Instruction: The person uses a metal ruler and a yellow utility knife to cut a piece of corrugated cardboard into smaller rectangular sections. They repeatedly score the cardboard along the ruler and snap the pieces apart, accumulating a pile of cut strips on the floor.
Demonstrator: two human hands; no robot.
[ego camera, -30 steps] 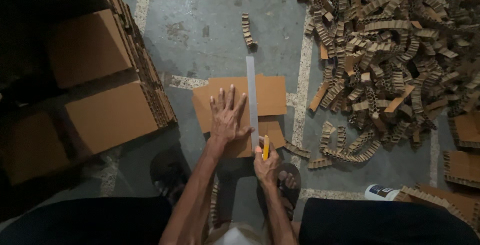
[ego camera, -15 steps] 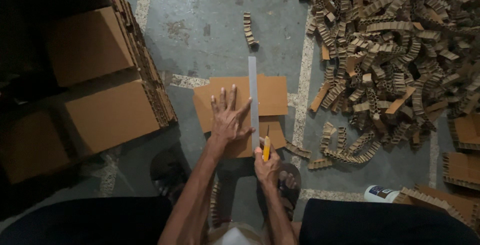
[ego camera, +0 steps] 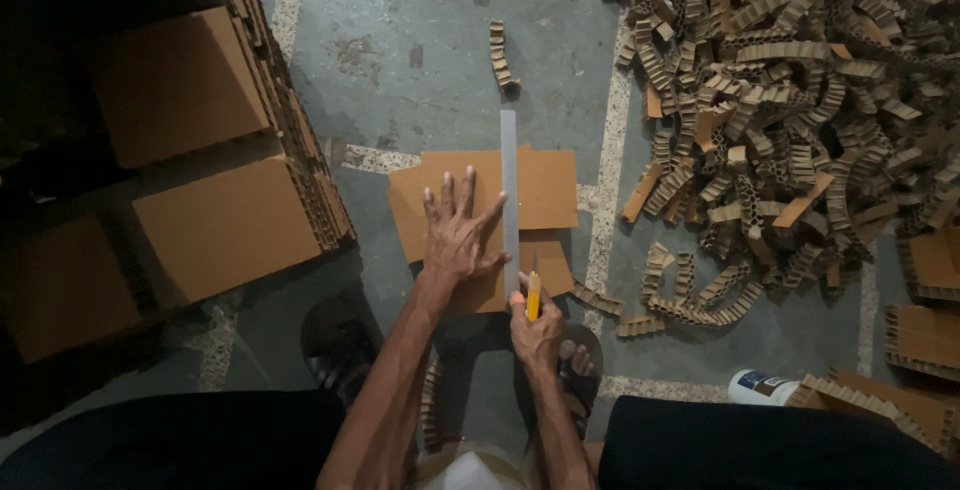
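The left hand [ego camera: 458, 238] lies flat with fingers spread wide on the cardboard sheet [ego camera: 545, 188], which rests on the floor [ego camera: 420, 60], and touches the metal ruler [ego camera: 510, 200]. The right hand [ego camera: 536, 328] grips a yellow utility knife [ego camera: 533, 296] at the sheet's near edge, beside the ruler.

Left hand [ego camera: 455, 235] pins ruler [ego camera: 509, 185]; right hand [ego camera: 535, 325] grips knife [ego camera: 533, 295].

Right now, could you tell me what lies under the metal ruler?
The metal ruler lies on a brown cardboard sheet on the floor, pressed by the left hand. The right hand holds a yellow knife. Anything beneath the sheet is covered.
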